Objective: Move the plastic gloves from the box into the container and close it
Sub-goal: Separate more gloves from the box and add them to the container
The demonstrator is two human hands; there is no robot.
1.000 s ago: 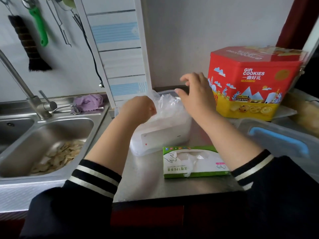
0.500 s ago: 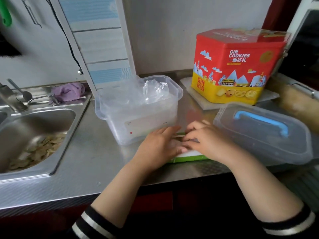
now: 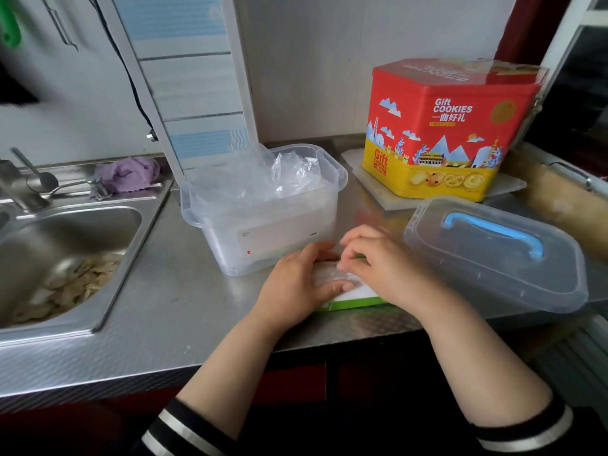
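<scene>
A clear plastic container (image 3: pixel 210 222) stands open on the steel counter, with crumpled clear plastic gloves (image 3: pixel 289 176) inside and sticking above the rim. In front of it lies the green and white glove box (image 3: pixel 357 297), mostly covered by my hands. My left hand (image 3: pixel 296 284) lies flat on the box's left end, thumb pressed on its top. My right hand (image 3: pixel 378 261) sits over the box's opening, fingertips pinching the thin clear plastic there. The container's clear lid (image 3: pixel 493 255) with a blue handle lies to the right on the counter.
A red and yellow cookie tin (image 3: pixel 450 126) stands behind the lid at the back right. A steel sink (image 3: pixel 65 258) with scraps in it is on the left, with a tap and a purple cloth (image 3: pixel 128 172) behind it. The counter's front edge is close below my wrists.
Both hands came down from the container to the glove box. Since half a second ago the right fingers have curled and pinched plastic at the opening.
</scene>
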